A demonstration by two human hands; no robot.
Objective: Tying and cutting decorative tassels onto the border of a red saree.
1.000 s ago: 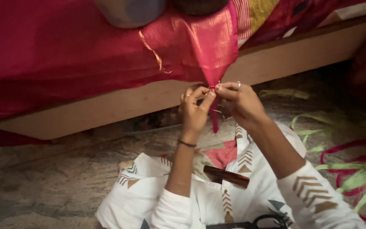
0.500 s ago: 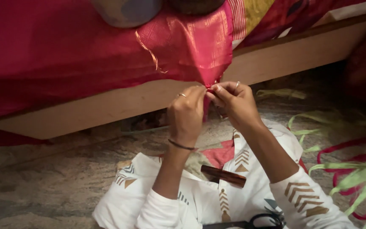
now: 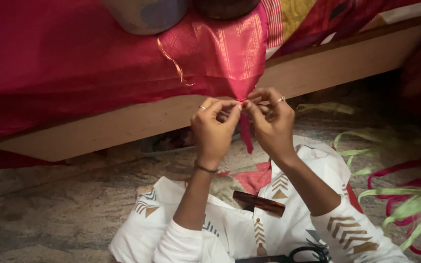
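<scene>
A pink and gold silk cloth (image 3: 220, 53) hangs over the edge of a wooden bed frame (image 3: 123, 126). Its lower corner is gathered into a point with a thin pink tail (image 3: 245, 134) hanging down. My left hand (image 3: 214, 129) and my right hand (image 3: 269, 122) meet at that point, fingertips pinching the gathered corner from both sides. Both hands wear a ring, and the left wrist wears a thin bangle. My sleeves are white with brown arrow marks.
A brown comb (image 3: 259, 202) lies on my lap, and black scissors (image 3: 293, 255) sit at the bottom edge. Green and red ribbon strips (image 3: 405, 195) lie on the floor at the right. A grey vessel (image 3: 144, 14) stands on the bed above.
Both hands have stayed on the gathered corner, with the fingers shifting around it. The view has drifted slightly, so the hands sit a little more to the right.
</scene>
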